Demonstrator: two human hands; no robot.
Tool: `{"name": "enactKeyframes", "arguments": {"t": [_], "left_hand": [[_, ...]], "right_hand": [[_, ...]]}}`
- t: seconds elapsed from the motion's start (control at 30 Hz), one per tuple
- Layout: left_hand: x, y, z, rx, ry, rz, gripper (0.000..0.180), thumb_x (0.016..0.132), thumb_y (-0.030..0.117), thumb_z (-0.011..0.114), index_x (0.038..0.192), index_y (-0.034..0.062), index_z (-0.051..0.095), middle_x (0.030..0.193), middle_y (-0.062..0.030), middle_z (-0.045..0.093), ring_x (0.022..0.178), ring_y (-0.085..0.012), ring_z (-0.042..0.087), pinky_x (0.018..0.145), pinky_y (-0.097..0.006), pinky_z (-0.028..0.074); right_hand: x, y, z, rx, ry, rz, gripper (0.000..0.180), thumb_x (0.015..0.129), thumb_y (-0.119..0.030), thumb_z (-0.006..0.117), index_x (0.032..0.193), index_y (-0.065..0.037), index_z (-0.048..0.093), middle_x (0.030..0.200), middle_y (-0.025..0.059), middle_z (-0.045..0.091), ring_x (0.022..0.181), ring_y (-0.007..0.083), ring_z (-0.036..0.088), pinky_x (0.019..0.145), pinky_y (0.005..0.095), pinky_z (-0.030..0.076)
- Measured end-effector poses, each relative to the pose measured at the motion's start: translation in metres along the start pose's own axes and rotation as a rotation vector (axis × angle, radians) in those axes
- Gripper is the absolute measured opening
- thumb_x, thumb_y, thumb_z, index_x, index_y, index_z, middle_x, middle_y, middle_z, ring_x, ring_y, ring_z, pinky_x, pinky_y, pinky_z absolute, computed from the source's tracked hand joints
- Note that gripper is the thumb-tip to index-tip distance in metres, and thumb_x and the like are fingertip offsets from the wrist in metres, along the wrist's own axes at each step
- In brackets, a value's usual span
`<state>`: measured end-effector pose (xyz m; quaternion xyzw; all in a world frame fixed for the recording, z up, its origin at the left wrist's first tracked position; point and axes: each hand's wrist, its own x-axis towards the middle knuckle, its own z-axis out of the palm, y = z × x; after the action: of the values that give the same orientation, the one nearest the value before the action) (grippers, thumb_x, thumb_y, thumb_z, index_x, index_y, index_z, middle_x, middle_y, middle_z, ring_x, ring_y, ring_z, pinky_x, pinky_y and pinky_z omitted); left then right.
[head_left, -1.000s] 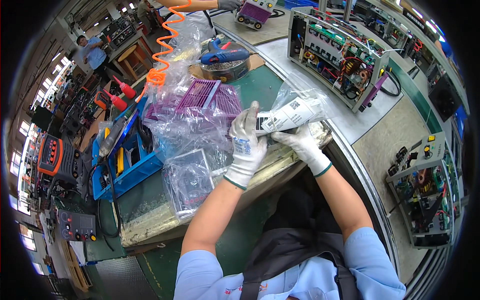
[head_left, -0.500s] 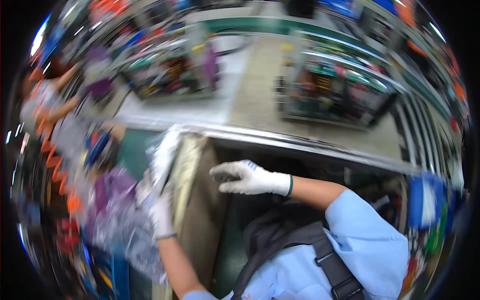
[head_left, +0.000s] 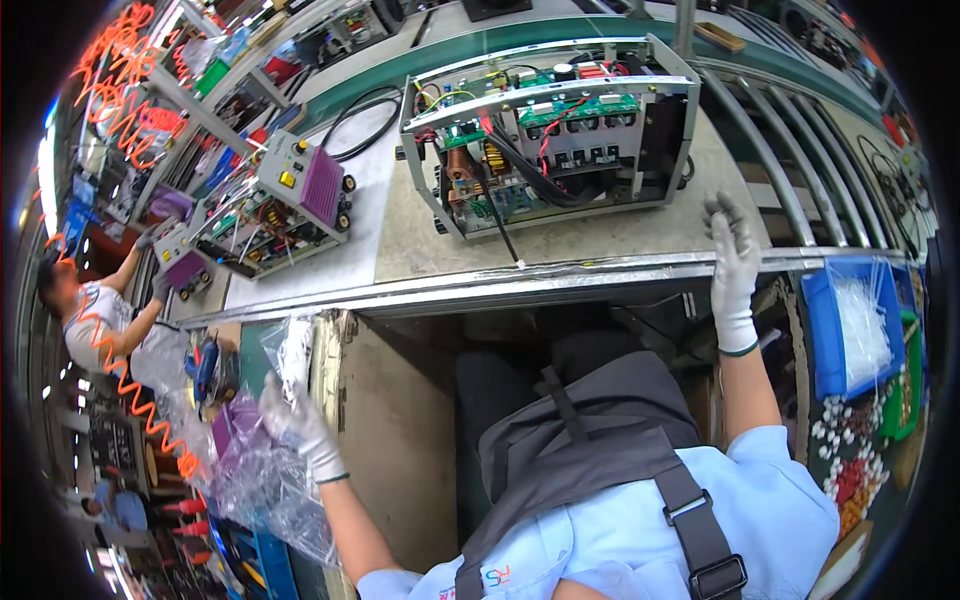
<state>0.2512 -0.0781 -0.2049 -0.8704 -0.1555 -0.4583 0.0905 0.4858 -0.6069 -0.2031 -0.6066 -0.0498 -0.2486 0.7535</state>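
My left hand [head_left: 303, 432], in a white glove, is at the left beside crumpled clear plastic wrap [head_left: 275, 500] and a purple panel [head_left: 236, 425]. Its fingers look apart, and no object shows in them. My right hand [head_left: 734, 270], gloved too, reaches over the bench's front edge with fingers stretched out and nothing in them. It is nearest to the right end of an open metal-framed machine chassis [head_left: 560, 140], which stands on the bench with circuit boards, coils and black cables exposed. One black cable end [head_left: 515, 258] hangs over the bench's metal edge.
A second chassis with a purple front [head_left: 300, 190] stands further left; beyond it a co-worker [head_left: 105, 320] handles another. Metal rollers [head_left: 790, 160] run right of the bench. A blue bin [head_left: 850, 335] with bagged white pieces sits at the right, near loose small parts [head_left: 850, 450].
My right hand has moved from the middle to the right, up to the bench's edge. My left hand stays by the plastic wrap. The view has turned, bringing the chassis in front of me.
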Motion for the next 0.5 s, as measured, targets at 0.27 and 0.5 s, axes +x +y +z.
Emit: {"name": "enactKeyframes", "arguments": {"t": [0.27, 0.5], "left_hand": [[0.073, 0.270, 0.075, -0.839, -0.780, -0.401, 0.050, 0.084, 0.033, 0.067, 0.121, -0.0003, 0.056, 0.077, -0.0094, 0.064, 0.070, -0.0200, 0.061, 0.069, -0.033, 0.049], [0.087, 0.304, 0.099, -1.529, -1.099, -0.857, 0.013, 0.088, 0.019, 0.067, 0.089, 0.0072, 0.060, 0.070, 0.0038, 0.058, 0.051, -0.0012, 0.048, 0.048, -0.017, 0.036]], "right_hand": [[-0.020, 0.032, 0.069, -0.179, -0.758, 0.045, 0.032, 0.086, -0.011, 0.064, 0.116, 0.000, 0.060, 0.106, 0.0120, 0.065, 0.096, 0.0192, 0.063, 0.083, 0.0318, 0.051], [-0.034, 0.049, 0.101, -0.233, -0.846, 0.235, 0.045, 0.084, -0.021, 0.069, 0.121, 0.002, 0.056, 0.111, 0.0170, 0.064, 0.092, 0.0244, 0.062, 0.082, 0.0329, 0.048]]}}
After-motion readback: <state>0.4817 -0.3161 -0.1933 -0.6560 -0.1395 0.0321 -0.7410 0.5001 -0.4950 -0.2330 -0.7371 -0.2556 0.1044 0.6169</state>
